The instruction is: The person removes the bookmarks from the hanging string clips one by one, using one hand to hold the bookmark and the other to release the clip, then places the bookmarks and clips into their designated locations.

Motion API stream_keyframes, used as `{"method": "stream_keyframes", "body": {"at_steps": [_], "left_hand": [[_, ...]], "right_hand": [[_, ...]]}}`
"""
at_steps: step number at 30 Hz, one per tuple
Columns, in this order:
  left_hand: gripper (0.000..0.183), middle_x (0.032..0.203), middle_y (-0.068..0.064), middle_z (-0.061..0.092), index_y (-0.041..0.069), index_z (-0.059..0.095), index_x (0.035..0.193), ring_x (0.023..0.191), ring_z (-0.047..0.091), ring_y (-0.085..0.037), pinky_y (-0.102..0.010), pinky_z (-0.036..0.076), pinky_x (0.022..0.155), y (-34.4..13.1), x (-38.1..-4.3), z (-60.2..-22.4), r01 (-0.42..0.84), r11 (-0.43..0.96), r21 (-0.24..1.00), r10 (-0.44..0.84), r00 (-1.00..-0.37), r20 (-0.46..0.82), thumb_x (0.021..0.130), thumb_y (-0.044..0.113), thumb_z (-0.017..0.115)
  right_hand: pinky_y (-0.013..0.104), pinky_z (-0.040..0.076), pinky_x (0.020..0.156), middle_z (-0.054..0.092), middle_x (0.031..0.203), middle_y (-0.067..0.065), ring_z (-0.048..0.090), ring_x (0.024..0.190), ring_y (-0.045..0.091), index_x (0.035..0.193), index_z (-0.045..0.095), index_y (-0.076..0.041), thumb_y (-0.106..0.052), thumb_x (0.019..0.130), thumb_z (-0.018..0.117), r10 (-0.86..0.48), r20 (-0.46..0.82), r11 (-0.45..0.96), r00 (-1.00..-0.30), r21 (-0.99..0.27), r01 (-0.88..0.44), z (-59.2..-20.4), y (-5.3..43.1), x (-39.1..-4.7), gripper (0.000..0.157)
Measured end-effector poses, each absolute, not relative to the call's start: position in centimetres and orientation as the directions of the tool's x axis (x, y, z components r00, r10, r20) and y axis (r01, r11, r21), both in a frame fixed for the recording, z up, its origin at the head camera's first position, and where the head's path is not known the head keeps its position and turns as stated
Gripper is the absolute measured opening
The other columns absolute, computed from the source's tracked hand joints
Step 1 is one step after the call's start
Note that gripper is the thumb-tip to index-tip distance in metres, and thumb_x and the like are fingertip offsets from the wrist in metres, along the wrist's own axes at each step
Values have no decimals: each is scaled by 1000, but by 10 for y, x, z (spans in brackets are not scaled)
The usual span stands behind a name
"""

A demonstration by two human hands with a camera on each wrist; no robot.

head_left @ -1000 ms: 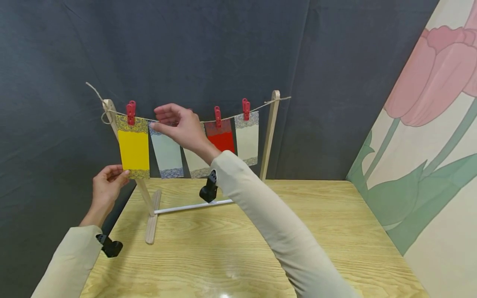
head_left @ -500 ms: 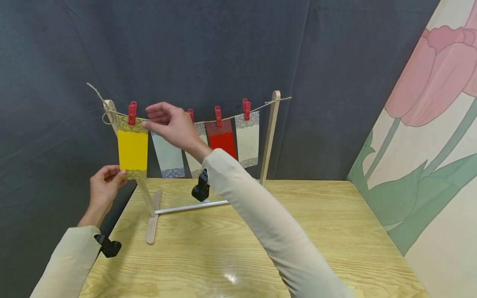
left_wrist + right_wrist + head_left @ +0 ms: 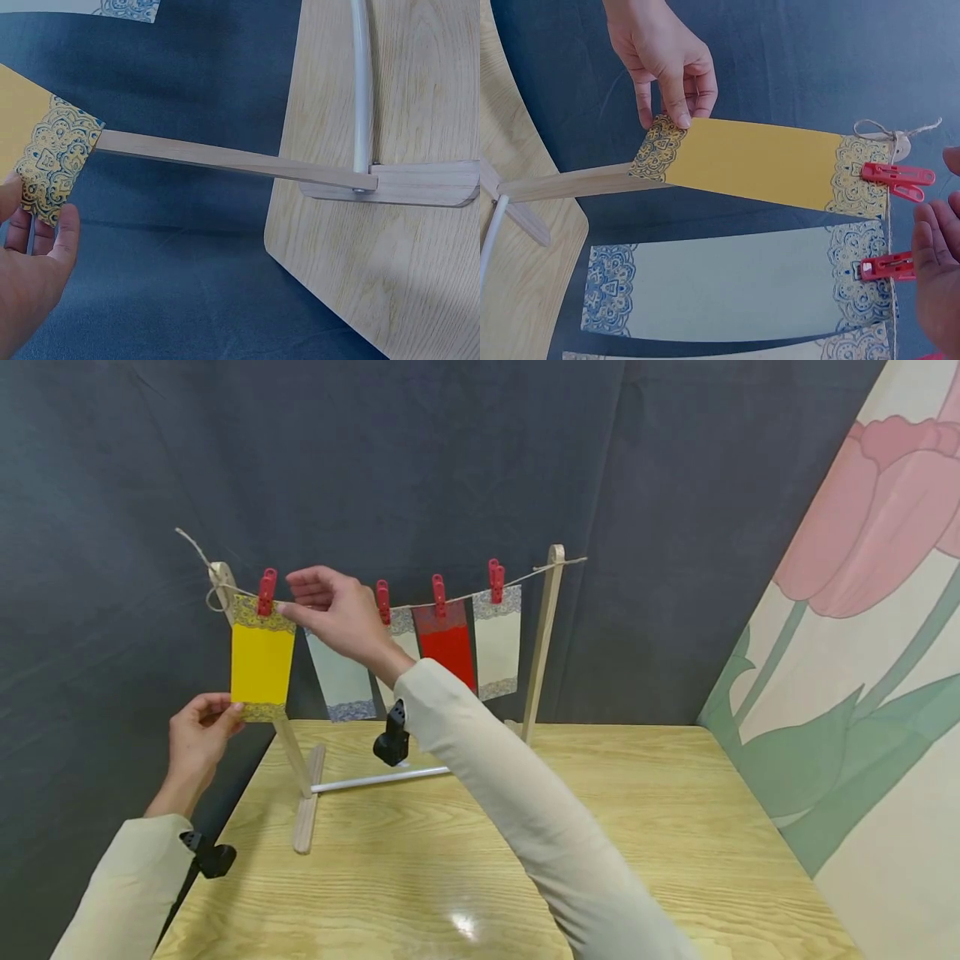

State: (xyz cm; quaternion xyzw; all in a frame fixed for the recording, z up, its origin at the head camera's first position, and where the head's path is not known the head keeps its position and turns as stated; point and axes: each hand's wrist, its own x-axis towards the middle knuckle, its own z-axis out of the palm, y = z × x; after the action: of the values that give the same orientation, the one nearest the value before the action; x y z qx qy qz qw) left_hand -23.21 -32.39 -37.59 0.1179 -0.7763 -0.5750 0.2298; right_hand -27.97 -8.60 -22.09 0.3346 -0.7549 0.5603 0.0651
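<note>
A yellow card (image 3: 261,662) with lace-patterned ends hangs from the string under a red clothespin (image 3: 267,592). My left hand (image 3: 197,739) pinches its lower left corner between thumb and fingers, as the left wrist view also shows. Beside the card's upper right corner is my right hand (image 3: 341,614), fingers loosely bent, holding nothing. In the right wrist view that hand (image 3: 939,277) overlaps the clothespin (image 3: 885,266) of the pale blue card (image 3: 727,281). Most of the pale blue card's top is hidden behind my right hand in the head view.
A red card (image 3: 447,652) and cream cards (image 3: 497,643) hang farther right, each under a red clothespin. Wooden posts (image 3: 545,643) hold the string (image 3: 532,572), with a white rod (image 3: 375,779) between their feet on the wooden table (image 3: 637,827). A dark curtain (image 3: 420,460) stands behind.
My right hand has moved left from the pale blue card to the yellow card's upper right corner. My left hand has shifted slightly left, swinging the yellow card's lower end with it.
</note>
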Motion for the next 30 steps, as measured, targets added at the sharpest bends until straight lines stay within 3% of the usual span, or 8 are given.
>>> {"method": "stream_keyframes", "body": {"at_steps": [15, 23, 30], "left_hand": [[8, 88, 9, 55, 7, 61, 102, 78, 55, -5, -11, 50, 67, -334, -232, -372, 110, 322, 940, -413, -877, 244, 94, 5, 62], [21, 96, -2, 59, 10, 66, 106, 81, 60, -12, -15, 53, 65, -386, -277, -429, 167, 280, 945, -363, -893, 265, 88, 19, 71], [18, 93, -5, 60, 4, 66, 102, 78, 60, -12, -16, 53, 63, -371, -266, -414, 195, 219, 956, -364, -893, 265, 88, 13, 72]], "right_hand": [[9, 44, 85, 62, 123, -4, 57, 104, -1, 130, 59, -11, -20, 91, 70, -397, 449, 233, -801, -794, -561, -208, -105, -277, 42], [11, 44, 87, 59, 130, -6, 55, 110, -1, 137, 54, -15, -23, 92, 69, -372, 380, 306, -847, -811, -499, -206, -114, -276, 48], [13, 43, 89, 55, 133, -10, 54, 114, 0, 141, 50, -18, -25, 94, 67, -345, 354, 351, -869, -810, -469, -205, -120, -275, 51]]}}
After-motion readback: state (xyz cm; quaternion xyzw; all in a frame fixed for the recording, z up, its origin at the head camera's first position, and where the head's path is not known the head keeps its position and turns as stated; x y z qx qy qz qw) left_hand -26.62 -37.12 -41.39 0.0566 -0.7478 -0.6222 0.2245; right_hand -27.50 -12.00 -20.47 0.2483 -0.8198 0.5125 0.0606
